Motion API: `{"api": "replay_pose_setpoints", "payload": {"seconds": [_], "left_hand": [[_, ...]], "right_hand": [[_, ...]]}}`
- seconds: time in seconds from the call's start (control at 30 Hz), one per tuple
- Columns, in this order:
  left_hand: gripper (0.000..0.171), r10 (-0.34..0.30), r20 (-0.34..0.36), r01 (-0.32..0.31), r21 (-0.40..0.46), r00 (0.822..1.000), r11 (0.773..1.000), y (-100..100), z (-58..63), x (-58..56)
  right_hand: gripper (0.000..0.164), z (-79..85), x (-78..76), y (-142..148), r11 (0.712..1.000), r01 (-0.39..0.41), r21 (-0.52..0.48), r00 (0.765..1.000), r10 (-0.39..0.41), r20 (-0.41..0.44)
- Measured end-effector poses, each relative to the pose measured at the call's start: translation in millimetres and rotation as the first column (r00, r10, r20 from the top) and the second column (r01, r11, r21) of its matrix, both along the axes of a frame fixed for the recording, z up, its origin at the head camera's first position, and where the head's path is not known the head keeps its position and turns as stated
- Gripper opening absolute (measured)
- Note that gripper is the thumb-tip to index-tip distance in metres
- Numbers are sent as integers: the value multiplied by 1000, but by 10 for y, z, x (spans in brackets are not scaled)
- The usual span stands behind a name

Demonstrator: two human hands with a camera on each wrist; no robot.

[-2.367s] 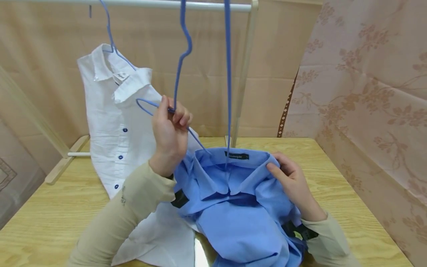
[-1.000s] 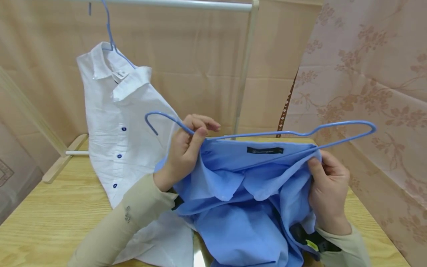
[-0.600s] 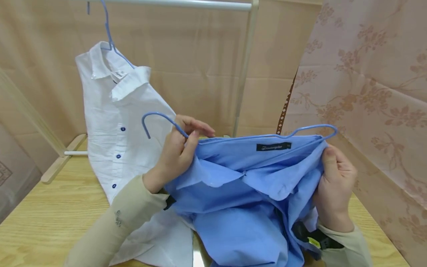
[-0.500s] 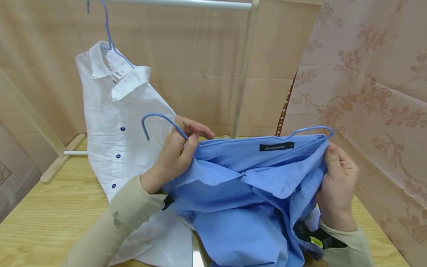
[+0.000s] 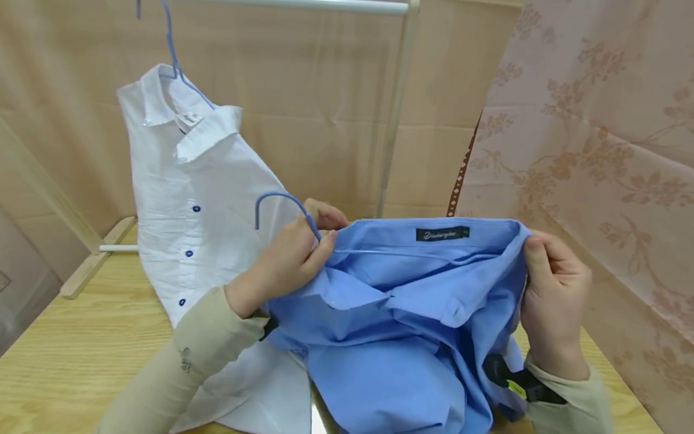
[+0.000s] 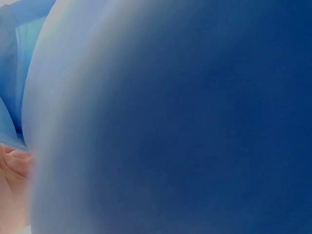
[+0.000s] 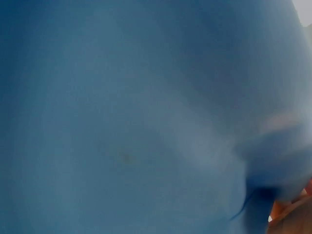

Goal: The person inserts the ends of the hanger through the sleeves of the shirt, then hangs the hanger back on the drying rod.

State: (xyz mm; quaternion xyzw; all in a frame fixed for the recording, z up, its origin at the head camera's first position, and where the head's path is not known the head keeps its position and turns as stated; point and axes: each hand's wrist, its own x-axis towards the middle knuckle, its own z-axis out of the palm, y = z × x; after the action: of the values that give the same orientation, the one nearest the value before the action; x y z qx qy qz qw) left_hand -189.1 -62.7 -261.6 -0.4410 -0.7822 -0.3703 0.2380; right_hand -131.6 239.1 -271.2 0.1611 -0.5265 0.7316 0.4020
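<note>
A blue collared shirt (image 5: 390, 374) with a black neck label spreads between my hands in the head view. My left hand (image 5: 295, 250) pinches a blue wire hanger (image 5: 279, 194) below its hook, at the collar's left side. The hanger's lower wire crosses inside the neck opening; its far end is hidden in the shirt. At the collar's right end, my right hand (image 5: 555, 289) grips the cloth between thumb and curled fingers. Blurred blue cloth (image 6: 195, 122) covers most of the left wrist view, and blue cloth (image 7: 122, 107) fills most of the right wrist view.
A white shirt (image 5: 162, 181) with dark buttons hangs at the left on another blue hanger (image 5: 171, 45). Above runs the rack's pale rail (image 5: 325, 5), with a wooden post (image 5: 398, 108) at its right. All stands over a wood-grain table (image 5: 81, 349) before beige curtains.
The hanger was tipped from upright to lying along the collar, and its far end has slid into the shirt's neck. My right hand has pulled the collar to the right.
</note>
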Motion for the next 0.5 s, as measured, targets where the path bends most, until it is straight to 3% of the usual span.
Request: {"api": "replay_pose_setpoints", "payload": {"seconds": [0.1,0.2,0.37,0.5], "left_hand": [[23,-16,-19,15,-37,1000,999,38,-3,-3],[27,-35,-2,35,-44,999,998,41,2,7],[27,-24,45,30,-127,999,991,37,25,31],[29,-4,38,12,-199,999,980,69,39,56]], "right_hand": [[15,-30,20,-23,992,33,124,999,-34,5],[15,-53,30,-69,940,129,317,989,-143,23],[14,-83,36,-137,743,286,606,941,-336,-31],[13,-75,1,-228,638,306,707,931,-357,-80]]}}
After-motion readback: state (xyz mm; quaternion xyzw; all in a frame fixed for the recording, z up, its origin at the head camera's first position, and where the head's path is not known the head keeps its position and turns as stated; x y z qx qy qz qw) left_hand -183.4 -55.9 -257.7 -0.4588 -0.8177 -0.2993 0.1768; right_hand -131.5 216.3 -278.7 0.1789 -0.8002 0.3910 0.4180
